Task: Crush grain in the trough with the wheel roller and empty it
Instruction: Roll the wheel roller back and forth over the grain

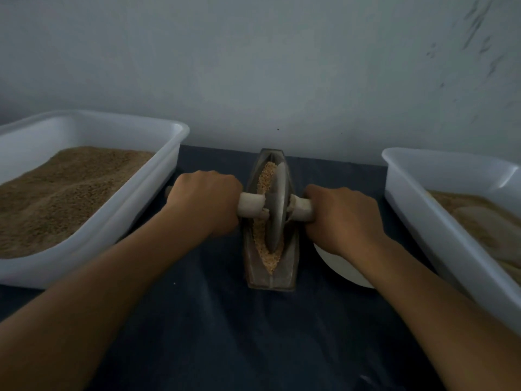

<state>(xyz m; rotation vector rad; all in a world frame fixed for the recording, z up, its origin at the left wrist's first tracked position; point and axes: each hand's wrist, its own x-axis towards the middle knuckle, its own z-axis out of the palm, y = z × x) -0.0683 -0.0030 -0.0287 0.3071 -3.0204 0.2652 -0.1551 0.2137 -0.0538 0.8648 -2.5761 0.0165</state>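
Both hands grip wheel roller axle crosswise; trough runs front-back.

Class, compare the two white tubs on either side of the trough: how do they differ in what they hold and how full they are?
The left tub holds darker brown grain heaped high; the right tub holds paler material lying lower. The left tub shows almost whole; the right tub is cut by the frame edge. Both are white rectangular plastic tubs on the dark cloth.

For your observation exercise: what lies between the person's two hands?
In the head view, the wheel on its handle, standing in the grain-filled trough, lies between the left hand and right hand.
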